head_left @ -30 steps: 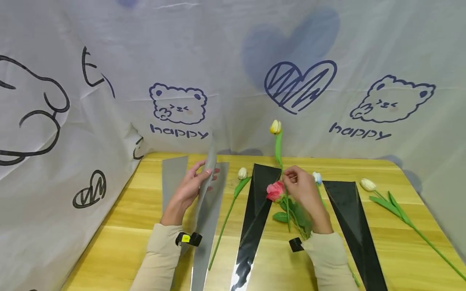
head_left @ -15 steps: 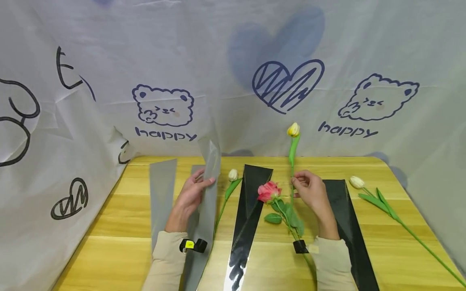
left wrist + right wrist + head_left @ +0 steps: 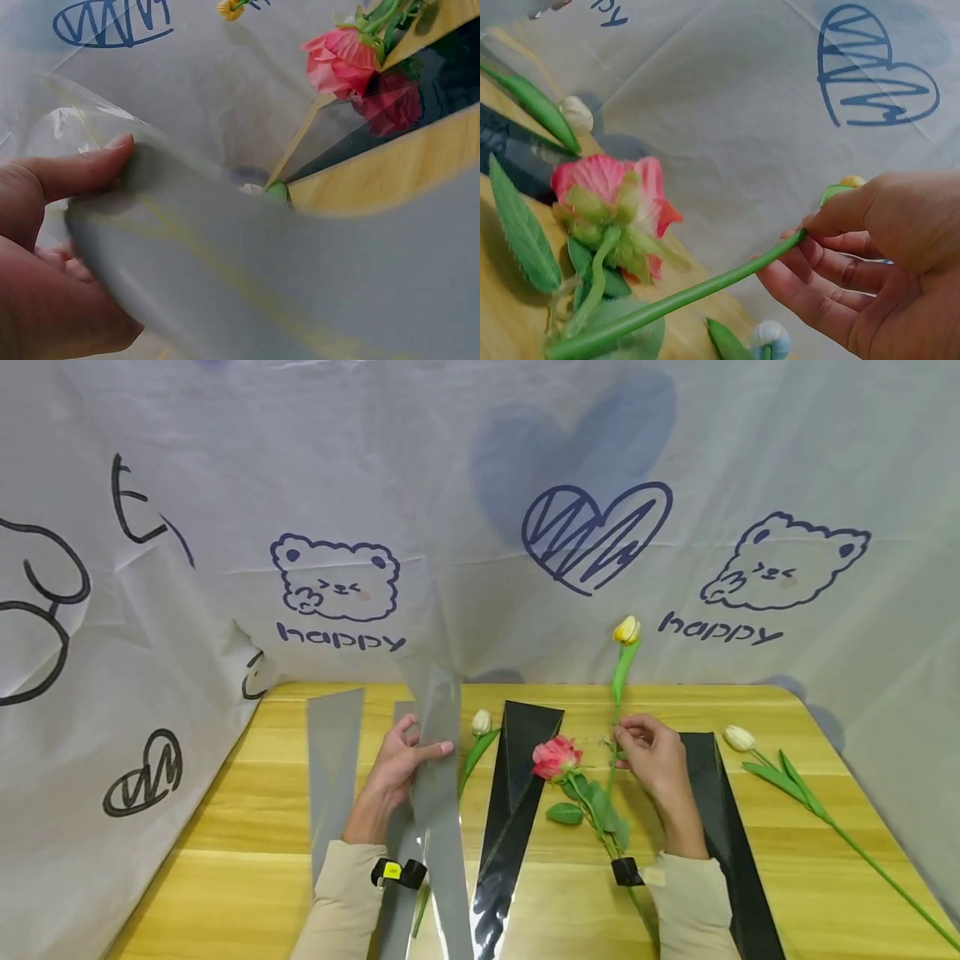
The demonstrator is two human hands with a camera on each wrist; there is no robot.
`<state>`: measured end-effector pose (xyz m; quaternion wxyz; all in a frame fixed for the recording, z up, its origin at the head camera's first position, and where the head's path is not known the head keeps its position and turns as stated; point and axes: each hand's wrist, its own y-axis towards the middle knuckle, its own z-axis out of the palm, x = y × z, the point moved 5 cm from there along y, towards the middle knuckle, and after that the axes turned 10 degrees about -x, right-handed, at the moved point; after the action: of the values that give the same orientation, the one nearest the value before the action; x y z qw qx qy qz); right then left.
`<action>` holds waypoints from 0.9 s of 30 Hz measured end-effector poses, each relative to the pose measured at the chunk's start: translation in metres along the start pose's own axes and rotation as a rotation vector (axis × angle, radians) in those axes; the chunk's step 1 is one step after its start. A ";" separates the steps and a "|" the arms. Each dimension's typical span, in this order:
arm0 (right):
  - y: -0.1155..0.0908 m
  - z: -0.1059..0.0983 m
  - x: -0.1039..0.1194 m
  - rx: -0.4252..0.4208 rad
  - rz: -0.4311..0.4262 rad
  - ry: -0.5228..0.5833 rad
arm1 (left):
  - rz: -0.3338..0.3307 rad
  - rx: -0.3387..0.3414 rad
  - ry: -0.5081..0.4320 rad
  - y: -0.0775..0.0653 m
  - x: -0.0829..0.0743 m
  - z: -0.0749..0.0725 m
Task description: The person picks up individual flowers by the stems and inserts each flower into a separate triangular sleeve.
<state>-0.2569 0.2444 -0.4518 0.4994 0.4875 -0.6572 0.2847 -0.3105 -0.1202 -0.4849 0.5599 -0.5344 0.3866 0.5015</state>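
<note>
My left hand (image 3: 393, 768) holds a tall, thin grey flower sleeve (image 3: 441, 810) upright, thumb in front and fingers behind it. In the left wrist view, the sleeve (image 3: 225, 277) bends beneath the thumb and spreads across the frame. Thumb and fingertips of my right hand (image 3: 656, 764) pinch a yellow tulip (image 3: 627, 630) by its green stem, bloom up. The stem (image 3: 682, 301) slants down to the left in the right wrist view. Left of that hand, a pink rose (image 3: 557, 757) with green leaves lies on the table.
Black sleeves (image 3: 517, 768) (image 3: 712, 793) and another grey sleeve (image 3: 333, 752) lie flat. One white tulip (image 3: 482, 722) is partly behind the held sleeve; another white tulip (image 3: 740, 738) lies at the right. A pale blue tulip (image 3: 771, 339) shows in the right wrist view. A printed cloth backs the table.
My right hand has carried the yellow tulip rightward, away from the rose. The grey sleeve in my left hand has turned from edge-on to broadside and shifted right. The head view has shifted slightly.
</note>
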 end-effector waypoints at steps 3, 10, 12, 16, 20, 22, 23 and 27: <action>0.002 -0.001 -0.004 -0.001 0.013 0.008 | 0.004 -0.013 0.018 -0.001 -0.001 -0.001; 0.003 -0.006 -0.010 -0.013 0.018 0.039 | 0.010 0.003 -0.010 -0.004 -0.004 -0.002; 0.003 -0.006 -0.009 -0.020 0.019 0.060 | 0.011 0.031 -0.039 -0.005 -0.005 -0.001; 0.002 -0.006 -0.007 -0.037 0.036 0.120 | 0.011 0.077 -0.085 -0.006 -0.004 -0.001; 0.000 -0.006 -0.008 -0.037 0.054 0.136 | -0.008 0.087 -0.152 -0.004 -0.002 -0.005; 0.000 -0.005 -0.009 -0.032 0.056 0.134 | -0.025 0.110 -0.211 -0.003 -0.003 -0.006; 0.000 -0.004 -0.010 -0.031 0.055 0.136 | -0.031 0.125 -0.239 -0.002 -0.003 -0.006; 0.002 -0.003 -0.011 -0.036 0.044 0.143 | -0.038 0.190 -0.309 -0.001 -0.006 -0.005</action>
<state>-0.2575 0.2512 -0.4605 0.5474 0.4422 -0.6355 0.3177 -0.3100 -0.1259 -0.4796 0.6699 -0.4030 0.3314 0.5283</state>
